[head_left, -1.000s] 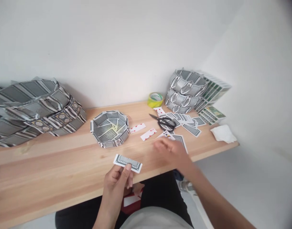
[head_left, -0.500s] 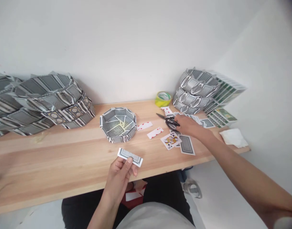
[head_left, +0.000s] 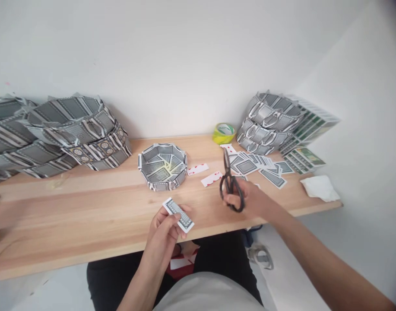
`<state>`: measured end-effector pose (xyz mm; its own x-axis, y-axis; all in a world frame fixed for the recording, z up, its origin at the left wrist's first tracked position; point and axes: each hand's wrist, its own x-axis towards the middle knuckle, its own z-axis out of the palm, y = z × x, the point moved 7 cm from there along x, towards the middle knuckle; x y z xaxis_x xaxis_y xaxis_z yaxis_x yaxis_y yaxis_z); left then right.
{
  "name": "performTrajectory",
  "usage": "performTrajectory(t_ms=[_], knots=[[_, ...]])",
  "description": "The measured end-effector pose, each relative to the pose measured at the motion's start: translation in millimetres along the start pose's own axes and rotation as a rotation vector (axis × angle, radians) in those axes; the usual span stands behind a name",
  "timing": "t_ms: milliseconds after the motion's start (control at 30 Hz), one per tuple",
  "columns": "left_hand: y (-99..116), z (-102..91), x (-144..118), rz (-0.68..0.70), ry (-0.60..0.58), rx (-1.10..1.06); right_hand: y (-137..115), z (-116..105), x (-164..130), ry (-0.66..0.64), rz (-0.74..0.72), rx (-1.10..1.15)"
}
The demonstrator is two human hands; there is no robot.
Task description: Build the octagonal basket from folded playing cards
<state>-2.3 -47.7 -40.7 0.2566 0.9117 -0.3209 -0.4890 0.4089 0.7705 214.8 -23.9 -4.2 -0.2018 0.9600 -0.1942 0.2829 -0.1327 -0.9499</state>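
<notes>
My left hand pinches a folded grey-backed playing card over the near edge of the wooden table. My right hand grips black scissors by the handles, blades pointing up and away, just right of the card. A small bowl woven from folded cards sits on the table beyond both hands. Two red-pip card strips lie beside the bowl.
Loose cards spread at the right, by stacked woven card baskets, green card packs, a yellow-green tape roll and a white cloth. A large pile of woven card pieces fills the left back.
My right hand reached to the scissors lying on the loose cards, picked them up and brought them toward the card. My left hand turned the card slightly.
</notes>
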Motion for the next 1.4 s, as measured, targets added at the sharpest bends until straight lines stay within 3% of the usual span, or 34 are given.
performTrajectory(t_ms=[67,133,300,400,500,700,900,1000,1167,1267,1400], knots=[[0,4.0,-1,0.001,0.019,0.022,1,32,-7,-0.055,0.031,0.105],[0,7.4,-2,0.002,0.029,0.033,-1,51,-11,-0.001,0.020,0.097],[-5,8.6,-1,0.001,0.008,0.079,-7,81,-14,0.045,0.016,-0.060],[-5,5.7,1,0.040,0.001,0.111,-6,85,-14,0.075,0.019,-0.109],[-4,6.2,2,0.068,-0.039,0.116,-1,90,-13,0.030,0.029,-0.001],[0,6.0,-1,0.009,-0.037,0.075,6,94,-13,-0.057,0.063,0.306],[3,2.6,-5,-0.064,-0.021,0.245,6,91,-13,-0.057,0.055,0.353],[2,3.9,-6,-0.080,-0.013,0.365,5,92,-13,-0.043,0.066,0.312],[21,-3.1,-4,0.071,0.188,0.432,4,92,-23,-0.076,0.094,0.191],[44,-7.5,-7,0.216,0.282,0.463,-2,83,-36,-0.044,0.072,-0.055],[65,-8.8,-11,0.309,0.327,0.426,-18,84,-55,-0.124,0.040,-0.365]])
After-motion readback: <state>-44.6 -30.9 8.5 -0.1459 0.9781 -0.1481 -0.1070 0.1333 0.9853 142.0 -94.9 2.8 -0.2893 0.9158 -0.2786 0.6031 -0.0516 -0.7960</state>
